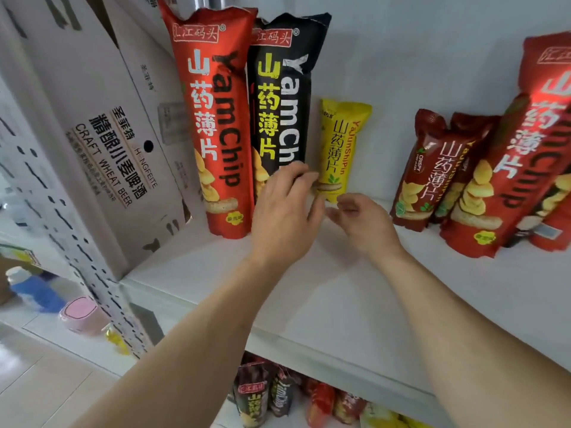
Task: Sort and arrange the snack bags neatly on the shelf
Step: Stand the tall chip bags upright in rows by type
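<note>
On the white shelf [324, 298], a tall red Yam Chip bag [216, 118] and a tall black Yam Chip bag [281, 97] stand upright side by side against the back wall. A small yellow bag [344, 140] stands just right of the black one. My left hand [284, 214] reaches in with fairly straight fingers that touch the black bag's base and the yellow bag's lower left edge. My right hand [366, 222] hovers just below the yellow bag, fingers loosely curled and holding nothing. Two small dark red bags [432, 171] and a big red bag [519, 168] lean at the right.
A cardboard beer box [102, 134] stands at the shelf's left end, against the red bag. A perforated shelf post [77, 242] runs down the left. More snack bags [278, 393] sit on the shelf below. Bare shelf surface lies in front of the bags.
</note>
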